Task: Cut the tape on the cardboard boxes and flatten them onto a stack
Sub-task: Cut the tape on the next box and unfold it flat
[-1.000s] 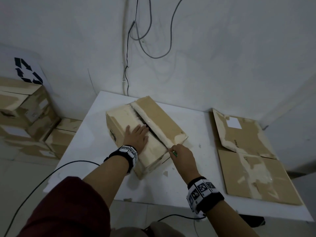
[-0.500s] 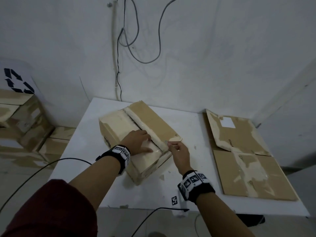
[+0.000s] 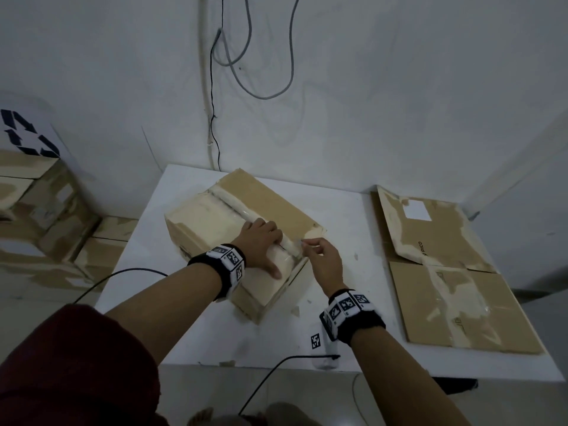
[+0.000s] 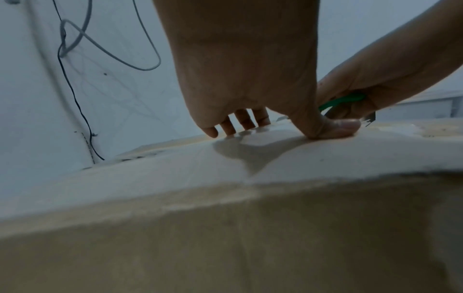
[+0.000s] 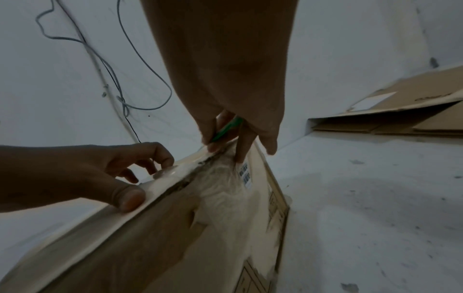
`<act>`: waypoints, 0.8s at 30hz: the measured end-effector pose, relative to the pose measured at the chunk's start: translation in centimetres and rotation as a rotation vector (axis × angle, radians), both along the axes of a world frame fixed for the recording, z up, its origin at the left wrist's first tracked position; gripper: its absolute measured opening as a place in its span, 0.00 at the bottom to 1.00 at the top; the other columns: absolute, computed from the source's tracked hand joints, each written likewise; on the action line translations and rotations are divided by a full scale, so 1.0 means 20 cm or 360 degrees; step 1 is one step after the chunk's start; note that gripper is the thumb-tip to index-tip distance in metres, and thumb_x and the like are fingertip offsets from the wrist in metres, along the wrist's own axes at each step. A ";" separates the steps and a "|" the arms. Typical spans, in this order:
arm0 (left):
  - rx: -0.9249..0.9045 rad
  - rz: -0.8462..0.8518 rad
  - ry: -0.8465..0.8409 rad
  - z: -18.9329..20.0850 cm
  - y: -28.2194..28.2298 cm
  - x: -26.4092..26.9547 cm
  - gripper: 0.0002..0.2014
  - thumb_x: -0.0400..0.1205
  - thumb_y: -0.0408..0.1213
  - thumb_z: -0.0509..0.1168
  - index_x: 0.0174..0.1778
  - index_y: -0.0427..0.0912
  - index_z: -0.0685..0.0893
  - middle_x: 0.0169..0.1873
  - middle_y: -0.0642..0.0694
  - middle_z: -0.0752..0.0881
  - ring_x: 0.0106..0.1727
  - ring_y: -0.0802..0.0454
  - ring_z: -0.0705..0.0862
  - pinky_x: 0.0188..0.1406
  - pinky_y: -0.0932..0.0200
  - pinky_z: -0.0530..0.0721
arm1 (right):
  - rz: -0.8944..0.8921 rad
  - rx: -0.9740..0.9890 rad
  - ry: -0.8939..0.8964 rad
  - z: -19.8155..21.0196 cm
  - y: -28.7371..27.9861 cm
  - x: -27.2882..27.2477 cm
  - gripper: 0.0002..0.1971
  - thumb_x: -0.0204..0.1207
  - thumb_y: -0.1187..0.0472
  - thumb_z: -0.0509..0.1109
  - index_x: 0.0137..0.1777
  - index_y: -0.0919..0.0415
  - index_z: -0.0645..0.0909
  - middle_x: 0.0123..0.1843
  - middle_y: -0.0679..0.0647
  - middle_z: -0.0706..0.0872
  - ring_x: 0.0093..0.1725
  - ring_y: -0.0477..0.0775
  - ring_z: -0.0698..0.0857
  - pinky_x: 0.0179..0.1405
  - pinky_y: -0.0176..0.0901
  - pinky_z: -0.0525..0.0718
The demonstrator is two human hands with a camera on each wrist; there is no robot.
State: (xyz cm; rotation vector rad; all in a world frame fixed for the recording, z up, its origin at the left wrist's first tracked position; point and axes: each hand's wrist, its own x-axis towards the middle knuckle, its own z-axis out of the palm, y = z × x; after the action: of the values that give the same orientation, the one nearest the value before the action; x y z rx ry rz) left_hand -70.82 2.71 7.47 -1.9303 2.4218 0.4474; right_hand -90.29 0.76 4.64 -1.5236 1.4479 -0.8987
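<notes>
Left hand (image 3: pixel 259 245) presses flat on taped box (image 3: pixel 215 222), fingers straight; right hand (image 3: pixel 324 262) pinches green cutter (image 5: pixel 226 128) at box's near seam end.

Left hand (image 4: pixel 250 65) spread over top of cardboard box (image 4: pixel 225 228), fingertips (image 4: pixel 210 131) and thumb pressing glossy taped surface. Right hand (image 4: pixel 375 79) just beyond thumb, close to it, fingers curled round green-handled cutter (image 4: pixel 340 100) at box's top edge. Blade not discernible. Behind: pale wall (image 4: pixel 125 99), looped grey cable (image 4: pixel 105 43), thin black wire running down.
</notes>
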 end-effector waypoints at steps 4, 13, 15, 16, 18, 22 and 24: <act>0.0073 0.0049 0.0046 0.00 0.00 -0.01 0.40 0.61 0.65 0.77 0.62 0.46 0.75 0.58 0.49 0.76 0.62 0.47 0.68 0.62 0.52 0.65 | 0.0191 -0.0043 0.0163 0.01 -0.03 -0.04 0.02 0.75 0.51 0.75 0.44 0.46 0.89 0.39 0.46 0.89 0.46 0.44 0.87 0.46 0.37 0.80; 0.0094 -0.0006 0.0076 0.00 -0.01 -0.04 0.37 0.64 0.61 0.77 0.67 0.48 0.78 0.60 0.49 0.75 0.63 0.45 0.66 0.62 0.54 0.68 | 0.0511 0.0016 0.0277 0.07 -0.05 -0.09 0.02 0.72 0.60 0.78 0.42 0.53 0.91 0.35 0.52 0.89 0.40 0.44 0.87 0.40 0.24 0.76; 0.0074 0.0000 0.0097 0.00 0.00 -0.04 0.36 0.64 0.60 0.77 0.66 0.48 0.78 0.60 0.49 0.75 0.63 0.45 0.67 0.60 0.55 0.67 | 0.0506 0.0027 0.0248 0.08 -0.03 -0.09 0.01 0.72 0.61 0.79 0.41 0.55 0.91 0.36 0.54 0.89 0.39 0.43 0.86 0.40 0.24 0.77; 0.0074 0.0000 0.0103 0.00 0.00 -0.04 0.36 0.64 0.59 0.78 0.66 0.49 0.78 0.60 0.49 0.74 0.63 0.46 0.67 0.61 0.55 0.66 | 0.0476 0.0022 0.0237 0.07 -0.02 -0.09 0.01 0.72 0.61 0.79 0.41 0.56 0.90 0.36 0.54 0.88 0.38 0.41 0.85 0.39 0.24 0.76; 0.0086 0.0001 0.0112 0.00 -0.01 -0.04 0.35 0.65 0.58 0.78 0.66 0.48 0.77 0.61 0.49 0.75 0.64 0.46 0.68 0.62 0.54 0.65 | 0.0394 0.0007 0.0230 0.06 -0.01 -0.08 0.02 0.72 0.60 0.79 0.41 0.56 0.88 0.34 0.53 0.88 0.36 0.38 0.84 0.37 0.23 0.75; 0.0106 0.0004 0.0153 0.00 -0.01 -0.06 0.35 0.65 0.56 0.79 0.66 0.47 0.77 0.61 0.49 0.78 0.64 0.46 0.71 0.62 0.56 0.65 | 0.0210 -0.0029 0.0112 -0.02 0.07 -0.06 0.04 0.74 0.61 0.78 0.42 0.60 0.88 0.35 0.52 0.89 0.35 0.37 0.85 0.37 0.24 0.75; 0.0100 -0.0023 0.0165 0.01 0.00 -0.06 0.35 0.65 0.54 0.79 0.65 0.46 0.78 0.60 0.48 0.78 0.62 0.46 0.71 0.59 0.59 0.64 | 0.0145 -0.0021 0.0060 -0.03 0.10 -0.06 0.04 0.75 0.62 0.78 0.43 0.62 0.87 0.36 0.53 0.89 0.35 0.37 0.84 0.37 0.24 0.76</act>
State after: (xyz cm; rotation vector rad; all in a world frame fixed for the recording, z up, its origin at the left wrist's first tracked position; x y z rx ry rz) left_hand -72.06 2.62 7.61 -1.9089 2.4491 0.6303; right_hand -91.50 2.82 3.99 -1.6108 1.3899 -0.8300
